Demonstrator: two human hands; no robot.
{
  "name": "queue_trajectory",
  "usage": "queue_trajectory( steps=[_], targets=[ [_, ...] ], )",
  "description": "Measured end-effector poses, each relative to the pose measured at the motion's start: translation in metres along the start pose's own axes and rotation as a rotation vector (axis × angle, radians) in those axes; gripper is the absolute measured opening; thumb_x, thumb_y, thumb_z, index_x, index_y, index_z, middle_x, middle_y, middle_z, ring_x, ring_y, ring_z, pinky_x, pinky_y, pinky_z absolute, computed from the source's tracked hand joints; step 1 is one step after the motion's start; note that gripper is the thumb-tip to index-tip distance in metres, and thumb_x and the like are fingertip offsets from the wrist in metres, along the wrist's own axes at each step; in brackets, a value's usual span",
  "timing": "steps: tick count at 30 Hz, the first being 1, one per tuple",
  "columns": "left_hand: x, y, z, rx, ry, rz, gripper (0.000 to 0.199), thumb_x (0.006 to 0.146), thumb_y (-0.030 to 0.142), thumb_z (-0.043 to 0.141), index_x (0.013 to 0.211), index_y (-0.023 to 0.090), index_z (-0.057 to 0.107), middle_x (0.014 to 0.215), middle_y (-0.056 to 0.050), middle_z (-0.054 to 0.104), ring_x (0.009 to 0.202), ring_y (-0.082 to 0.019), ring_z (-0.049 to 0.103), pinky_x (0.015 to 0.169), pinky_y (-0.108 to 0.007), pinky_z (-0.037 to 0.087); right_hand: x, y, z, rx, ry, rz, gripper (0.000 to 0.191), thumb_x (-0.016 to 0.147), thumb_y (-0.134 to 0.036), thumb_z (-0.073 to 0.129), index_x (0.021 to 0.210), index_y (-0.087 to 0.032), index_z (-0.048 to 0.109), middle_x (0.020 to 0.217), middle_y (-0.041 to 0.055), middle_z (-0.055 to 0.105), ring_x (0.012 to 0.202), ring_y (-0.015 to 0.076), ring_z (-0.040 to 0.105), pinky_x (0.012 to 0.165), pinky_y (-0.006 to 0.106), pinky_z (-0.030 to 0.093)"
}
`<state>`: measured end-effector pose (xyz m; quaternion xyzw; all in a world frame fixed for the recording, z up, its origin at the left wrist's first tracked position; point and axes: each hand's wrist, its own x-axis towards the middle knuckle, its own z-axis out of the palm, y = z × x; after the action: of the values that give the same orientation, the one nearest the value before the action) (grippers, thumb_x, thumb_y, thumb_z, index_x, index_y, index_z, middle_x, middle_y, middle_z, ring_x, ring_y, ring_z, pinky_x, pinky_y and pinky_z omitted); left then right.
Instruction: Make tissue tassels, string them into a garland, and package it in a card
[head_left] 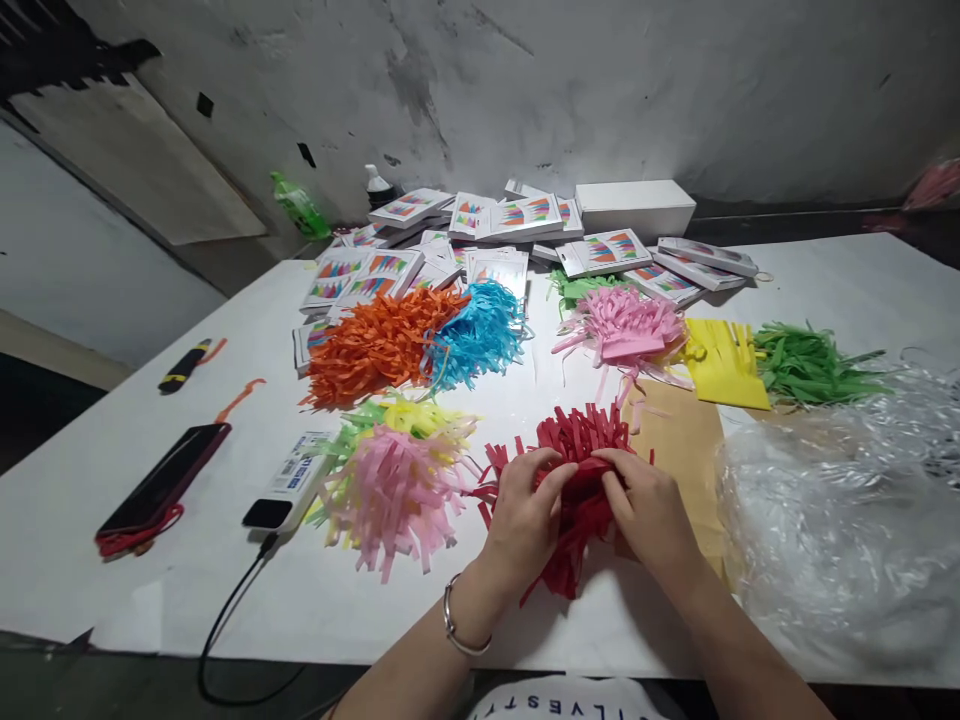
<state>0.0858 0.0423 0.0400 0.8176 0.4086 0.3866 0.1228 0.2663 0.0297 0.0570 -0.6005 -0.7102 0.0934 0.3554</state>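
A red fringed tissue-paper tassel (581, 435) lies at the front middle of the table, its cut strips spreading up and down from a folded band. My left hand (525, 510) pinches the left part of that band, and a metal bracelet circles the wrist. From the right, my right hand (649, 505) has its thumb and fingers closed on the same band. The fingertips of both hands nearly meet over the paper. Just left is a pile of pink, yellow and light green tassels (401, 480). Brown paper (679, 450) lies partly beneath my right hand.
Behind are orange (375, 345), blue (484, 335) and pink tassels (626, 325), a yellow fringed sheet (726, 362) and green tassels (814, 365). Printed boxes (517, 217) pile up near the wall. Clear plastic (840, 530) bulges at right. A phone (166, 480), power bank (289, 485) and cutter (184, 366) lie left.
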Motion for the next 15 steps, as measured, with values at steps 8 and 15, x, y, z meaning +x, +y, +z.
queue_trajectory(
  steps=[8, 15],
  targets=[
    [0.010, 0.015, -0.020, 0.091, -0.106, 0.013, 0.017, 0.090, 0.010, 0.052, 0.091, 0.021, 0.065, 0.089, -0.007, 0.068, 0.088, -0.024, 0.055, 0.082, -0.041, 0.041, -0.007, 0.006, -0.004, 0.005, 0.145, -0.053, 0.034, 0.092, -0.015, 0.042, 0.112, -0.016, 0.069, 0.104, 0.0093, 0.076, 0.089, 0.0217, 0.073, 0.081, 0.034, 0.056],
    [0.019, -0.001, -0.085, -0.488, 0.122, -0.386, 0.007, 0.086, 0.018, 0.058, 0.091, 0.020, 0.061, 0.088, -0.004, 0.068, 0.081, -0.018, 0.062, 0.071, -0.029, 0.049, -0.003, 0.063, -0.050, -0.186, 0.423, 0.374, 0.034, 0.081, -0.025, 0.046, 0.099, -0.016, 0.073, 0.091, 0.0117, 0.076, 0.077, 0.0259, 0.070, 0.074, 0.036, 0.051]
  ],
)
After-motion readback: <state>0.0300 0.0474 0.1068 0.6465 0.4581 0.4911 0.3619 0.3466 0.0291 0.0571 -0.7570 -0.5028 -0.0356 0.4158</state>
